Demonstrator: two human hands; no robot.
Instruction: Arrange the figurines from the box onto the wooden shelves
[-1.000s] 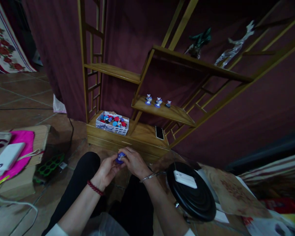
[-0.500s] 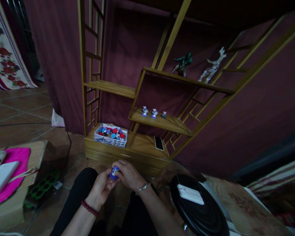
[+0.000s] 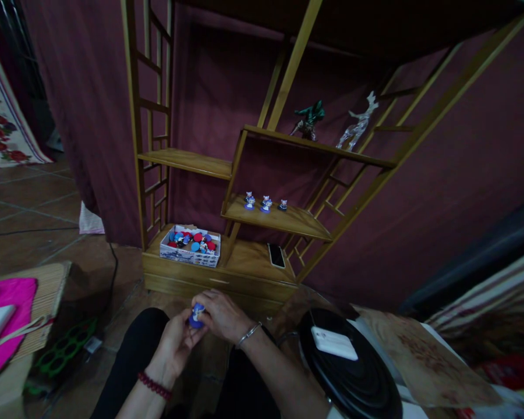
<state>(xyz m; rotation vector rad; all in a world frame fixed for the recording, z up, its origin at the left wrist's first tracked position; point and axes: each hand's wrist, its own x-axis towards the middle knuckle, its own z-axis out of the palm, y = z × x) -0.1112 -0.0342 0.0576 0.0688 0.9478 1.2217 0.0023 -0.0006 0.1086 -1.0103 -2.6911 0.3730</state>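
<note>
Between both hands, above my lap, is a small purple and white figurine (image 3: 196, 316). My left hand (image 3: 179, 337) is curled under and around it from the left. The fingers of my right hand (image 3: 220, 314) pinch it from the right. Ahead on the wooden shelf unit's middle board (image 3: 283, 224) stand several small figurines (image 3: 266, 205), some on purple bases. Lower left, an open cardboard box (image 3: 187, 257) holds several more figurines with red, blue and purple bases, lying jumbled.
A phone (image 3: 276, 255) lies on the bottom board. A green figure (image 3: 309, 119) and a clear deer figurine (image 3: 358, 123) stand on the upper shelf. To my right is a black round stool (image 3: 349, 378) with a white object (image 3: 334, 343); at left, a pink cloth (image 3: 13, 326).
The view has shifted, so the shelf unit sits a little further left and lower. In my hands the figurine has turned slightly, its purple top and base now showing more upright.
</note>
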